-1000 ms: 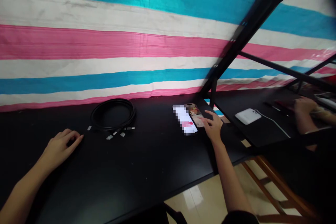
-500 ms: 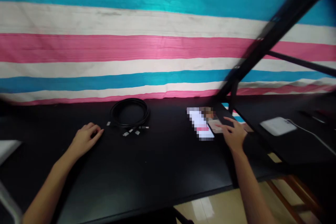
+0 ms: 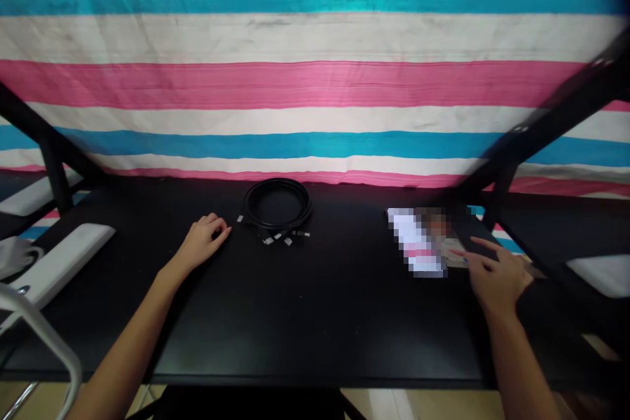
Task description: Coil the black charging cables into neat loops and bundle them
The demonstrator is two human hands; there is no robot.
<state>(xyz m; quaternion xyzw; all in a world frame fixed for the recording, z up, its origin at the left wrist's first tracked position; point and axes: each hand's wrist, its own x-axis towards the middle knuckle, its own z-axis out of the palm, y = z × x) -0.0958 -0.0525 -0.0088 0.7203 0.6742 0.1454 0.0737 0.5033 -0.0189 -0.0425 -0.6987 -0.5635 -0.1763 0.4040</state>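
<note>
My left hand (image 3: 204, 239) rests on the black table, holding nothing. Its fingers are loosely curled and the thumb stands apart. Just beyond it to the right lies a coil of black cable (image 3: 278, 223), its several ends with pale tips gathered at the near side. On the right, my right hand (image 3: 497, 272) has spread fingers, the fingertips at the edge of a flat rectangular item (image 3: 416, 243) that is pixelated. One part of that item looks white with pink; the other is dark with a pale patch. I cannot tell whether a fingertip touches it.
A long white power strip-like bar (image 3: 71, 262) lies at the left, near a white plug-like block (image 3: 17, 256). A curved white frame (image 3: 54, 335) stands at front left. Dark slanted supports rise on both sides. A white box (image 3: 603, 274) is at far right, behind is striped cloth (image 3: 315, 85).
The head view has turned left, so everything appears shifted right and more of the left side shows. My hands keep nearly the same poses beside the cable and the pixelated item.
</note>
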